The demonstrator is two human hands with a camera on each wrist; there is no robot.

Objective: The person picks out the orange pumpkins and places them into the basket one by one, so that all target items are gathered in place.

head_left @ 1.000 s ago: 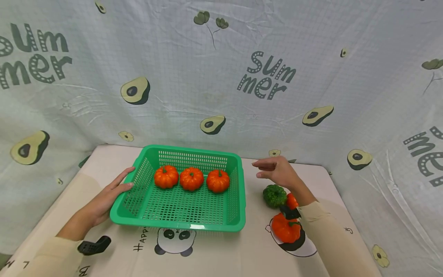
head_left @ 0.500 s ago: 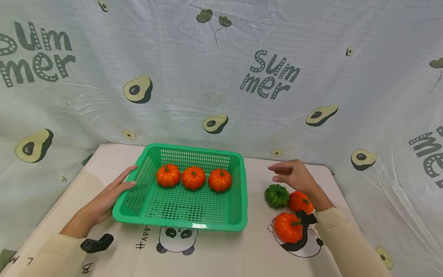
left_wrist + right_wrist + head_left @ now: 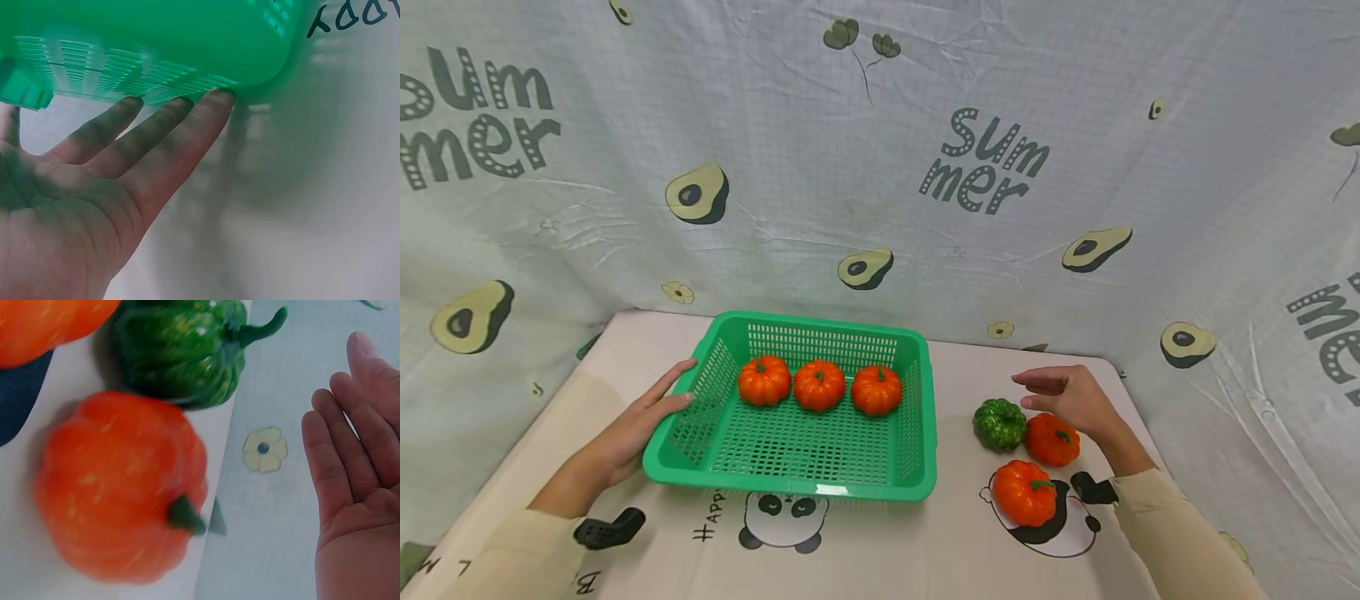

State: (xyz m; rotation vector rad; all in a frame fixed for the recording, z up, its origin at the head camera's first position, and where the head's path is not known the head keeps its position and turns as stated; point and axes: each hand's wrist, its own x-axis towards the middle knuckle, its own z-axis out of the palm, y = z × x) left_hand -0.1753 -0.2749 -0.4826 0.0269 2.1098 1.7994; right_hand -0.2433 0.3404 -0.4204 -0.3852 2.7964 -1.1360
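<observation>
A green plastic basket (image 3: pixel 790 487) holds three small orange pumpkins in a row at its far side: left (image 3: pixel 764 381), middle (image 3: pixel 819 386) and right (image 3: pixel 877 391). My left hand (image 3: pixel 632 429) lies at the basket's left side. In the left wrist view, its straight fingers (image 3: pixel 181 134) touch the outer wall. My right hand (image 3: pixel 1071 404) hovers with nothing in it, fingers slightly bent, just behind a small orange pumpkin (image 3: pixel 1053 440). Beside that pumpkin sits a green pumpkin (image 3: pixel 1000 425), and another orange one (image 3: pixel 1023 493) lies nearer. The right wrist view shows the orange pumpkin (image 3: pixel 119 487) apart from the palm.
A pale printed cloth (image 3: pixel 865 546) covers the table, with a panda drawing in front of the basket. Behind the table hangs a white curtain (image 3: pixel 790 167) with avocado prints. Each wrist carries a small black device (image 3: pixel 610 529).
My right hand has moved right and a little nearer, away from the basket, uncovering the orange pumpkin beside the green one. The left hand and basket stay put; the head view shifted slightly.
</observation>
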